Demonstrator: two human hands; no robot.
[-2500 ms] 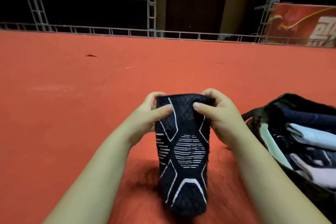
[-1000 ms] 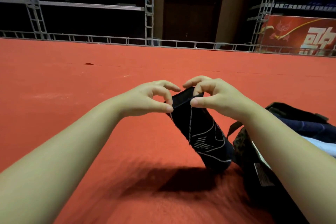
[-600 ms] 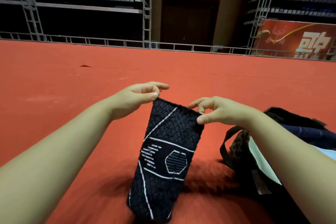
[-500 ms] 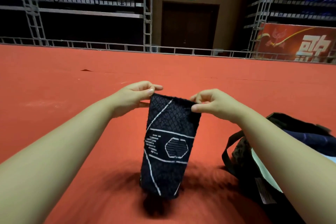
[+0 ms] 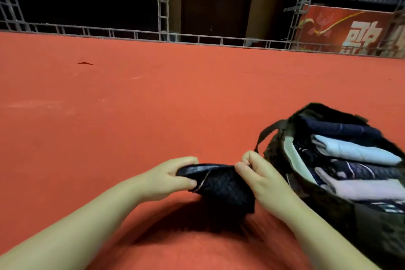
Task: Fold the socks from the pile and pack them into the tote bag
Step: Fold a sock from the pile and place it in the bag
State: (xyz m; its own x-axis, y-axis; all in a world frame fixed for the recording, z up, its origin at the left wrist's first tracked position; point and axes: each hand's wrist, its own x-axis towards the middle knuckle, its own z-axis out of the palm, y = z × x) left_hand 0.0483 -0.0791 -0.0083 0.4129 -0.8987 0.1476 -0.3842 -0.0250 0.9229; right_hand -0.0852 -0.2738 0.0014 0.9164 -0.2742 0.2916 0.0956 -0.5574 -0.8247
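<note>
On the red floor (image 5: 131,116) before a dark door (image 5: 217,6), both hands, left hand (image 5: 166,178) and right hand (image 5: 260,178), pinch the black sock (image 5: 223,186) just left of the tote bag (image 5: 341,210), whose right side is cut off.

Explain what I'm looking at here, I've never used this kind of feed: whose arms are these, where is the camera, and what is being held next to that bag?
There is no machine in this picture. The camera sits on a person's head and looks forward and down, so the two bare arms coming in from the bottom edge are the wearer's own. The left hand and the right hand both grip a dark patterned sock, one at each end of its top edge, with the fingers curled round the fabric. The sock is bunched low over the red floor, seemingly mid-fold. To the right stands an open dark tote bag, and inside it lie folded socks in navy, pale blue and light shades, stacked side by side. No loose pile of socks shows in this view. Behind are railings, dark stands and a door.
</note>
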